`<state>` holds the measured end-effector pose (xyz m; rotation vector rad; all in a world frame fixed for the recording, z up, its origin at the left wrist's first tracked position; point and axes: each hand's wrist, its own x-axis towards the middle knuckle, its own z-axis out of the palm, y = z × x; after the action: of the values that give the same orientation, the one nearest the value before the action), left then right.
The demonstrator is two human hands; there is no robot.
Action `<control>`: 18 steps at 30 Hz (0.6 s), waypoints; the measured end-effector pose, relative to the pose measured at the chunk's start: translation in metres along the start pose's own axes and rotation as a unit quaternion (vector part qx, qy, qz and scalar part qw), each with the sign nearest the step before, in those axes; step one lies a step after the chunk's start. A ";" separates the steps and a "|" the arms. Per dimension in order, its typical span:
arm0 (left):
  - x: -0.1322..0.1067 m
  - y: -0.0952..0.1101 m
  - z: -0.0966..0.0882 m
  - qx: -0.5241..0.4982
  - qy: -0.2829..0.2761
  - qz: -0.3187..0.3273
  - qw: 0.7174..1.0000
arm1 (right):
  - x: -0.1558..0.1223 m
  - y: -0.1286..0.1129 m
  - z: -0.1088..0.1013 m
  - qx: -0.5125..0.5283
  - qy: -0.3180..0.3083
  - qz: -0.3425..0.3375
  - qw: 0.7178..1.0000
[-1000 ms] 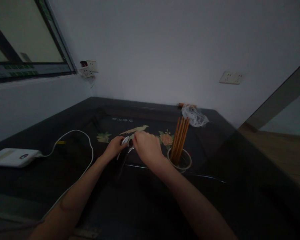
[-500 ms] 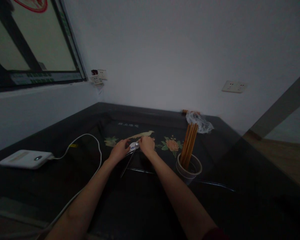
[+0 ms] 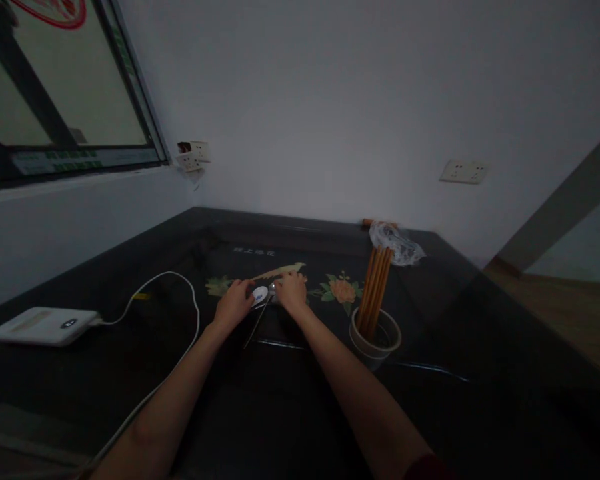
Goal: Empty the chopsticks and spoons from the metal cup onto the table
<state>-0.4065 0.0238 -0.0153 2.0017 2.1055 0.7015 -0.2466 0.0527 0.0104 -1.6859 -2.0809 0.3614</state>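
Both of my hands meet over metal spoons [image 3: 260,297] lying on a dark glass table [image 3: 290,400] with a bird and flower print. My left hand [image 3: 234,305] curls its fingers round the spoon bowls from the left. My right hand [image 3: 291,292] pinches the same spoons from the right, fingers closed. The thin handles run back toward me between my wrists. A paper cup [image 3: 377,340] holding several wooden chopsticks [image 3: 375,293] stands just right of my right hand.
A white power bank [image 3: 43,325] lies at the left, its white cable [image 3: 180,320] looping toward my left arm. A crumpled clear plastic bag [image 3: 397,243] sits by the back wall. Wall sockets [image 3: 463,172] are behind; a window is at upper left.
My hands have stretched further out from me and stay closed together on the spoons. The view tilted up, then settled; the cup and chopsticks stand as before.
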 end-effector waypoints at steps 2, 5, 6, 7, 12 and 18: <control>-0.001 0.003 -0.003 -0.007 0.012 0.005 1.000 | -0.014 -0.006 -0.008 0.011 0.008 -0.026 1.000; -0.005 0.011 -0.009 -0.036 0.022 0.033 0.999 | -0.045 -0.017 -0.028 0.028 0.008 -0.093 0.995; -0.006 0.015 -0.011 -0.050 0.022 0.049 0.997 | -0.059 -0.021 -0.038 0.034 0.003 -0.124 0.992; -0.008 0.020 -0.013 -0.066 0.020 0.068 0.995 | -0.073 -0.023 -0.050 0.041 -0.002 -0.164 0.986; -0.022 0.064 -0.020 -0.148 0.007 0.152 0.977 | -0.146 -0.007 -0.142 0.126 0.053 -0.386 0.912; -0.030 0.151 -0.018 -0.312 -0.091 0.195 0.925 | -0.133 0.073 -0.232 0.246 0.253 -0.188 0.917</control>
<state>-0.2746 -0.0099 0.0593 2.0009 1.1691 1.0363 -0.0490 -0.0757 0.1565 -0.9320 -1.6851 0.2570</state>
